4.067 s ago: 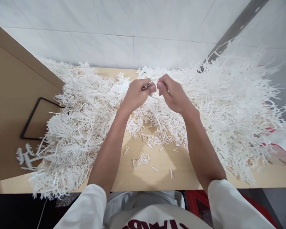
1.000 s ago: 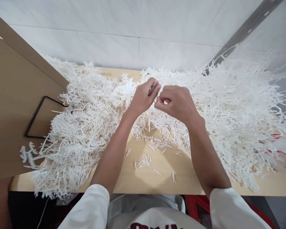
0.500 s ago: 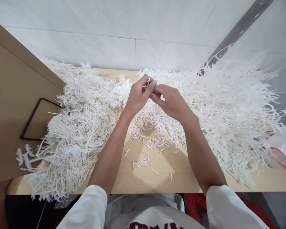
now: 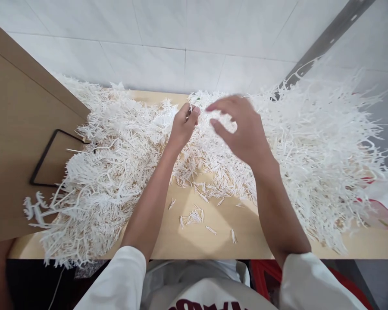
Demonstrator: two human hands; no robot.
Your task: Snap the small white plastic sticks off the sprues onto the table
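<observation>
Spanning the far side, a pale tiled wall (image 4: 161, 64) rises behind a wooden table (image 4: 207, 249). A tall right heap (image 4: 313, 137) of white branched strands covers the table's right part; a lower left heap (image 4: 113, 168) of similar strands covers its left part, beside a brown panel (image 4: 19, 120). A bent black bar (image 4: 44, 158) lies against or near the panel. The right hand (image 4: 245, 133), blurred, hovers at the far middle, open, its thumb and fingertips spread apart. To its left and apart from it, the left hand (image 4: 183, 125) is closed on a white strand (image 4: 190, 109), only partly visible, between the two heaps. Nearer, a small cluster (image 4: 194, 217) of short white pieces lies on the table, with single pieces (image 4: 233, 236) scattered around it.
</observation>
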